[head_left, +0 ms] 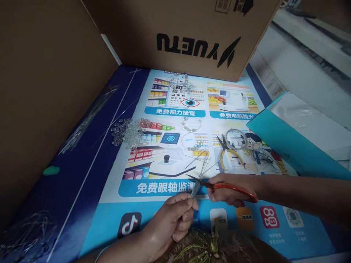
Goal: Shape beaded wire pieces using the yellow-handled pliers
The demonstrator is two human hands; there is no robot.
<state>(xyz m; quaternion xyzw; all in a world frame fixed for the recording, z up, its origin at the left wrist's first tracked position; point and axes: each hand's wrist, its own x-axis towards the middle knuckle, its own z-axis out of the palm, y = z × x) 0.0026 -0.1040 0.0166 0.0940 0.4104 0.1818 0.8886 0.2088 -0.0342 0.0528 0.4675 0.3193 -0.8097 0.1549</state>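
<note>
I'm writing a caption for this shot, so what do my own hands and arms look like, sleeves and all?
Your left hand and right hand are both bare, with no gloves. A thin, pale band circles the left wrist. The right forearm shows no sleeve.

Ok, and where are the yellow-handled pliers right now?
In the head view, the yellow-handled pliers lie right of centre on the printed sheet, just beyond the right hand and right beside the wire coil.
</note>
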